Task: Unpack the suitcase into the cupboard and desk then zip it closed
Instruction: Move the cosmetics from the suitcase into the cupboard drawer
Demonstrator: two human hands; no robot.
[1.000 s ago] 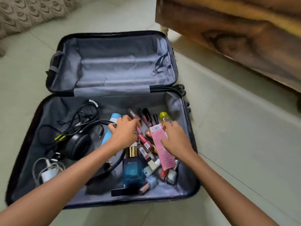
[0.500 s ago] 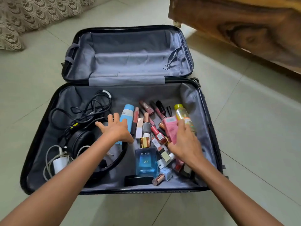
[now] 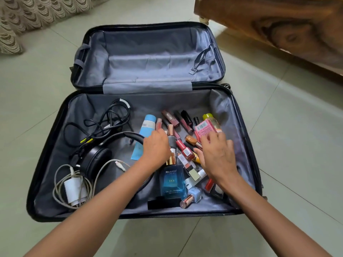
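The black suitcase [image 3: 46,145] lies open on the floor, and its far half [image 3: 148,58] holds nothing. In the near half, cosmetics are piled at the right: a blue perfume bottle [image 3: 173,184], a light blue tube [image 3: 146,127], lip gloss tubes [image 3: 169,115] and a yellow-capped bottle [image 3: 210,118]. My left hand [image 3: 156,149] reaches into the pile with fingers curled down over a lip gloss tube [image 3: 158,124]; its fingertips are hidden. My right hand [image 3: 218,154] grips a pink box [image 3: 204,129], tilted up with its barcode end showing.
Black headphones [image 3: 96,158], tangled black cables [image 3: 109,119] and a white charger with its cable [image 3: 73,188] lie in the suitcase's left part. A wooden furniture piece [image 3: 278,25] stands at the back right, patterned fabric [image 3: 27,15] at the back left. Pale floor tiles surround the case.
My left hand swung from the headphones back right onto the cosmetics and its spread fingers curled. My right hand tilted the pink box further up. The camera moved closer.
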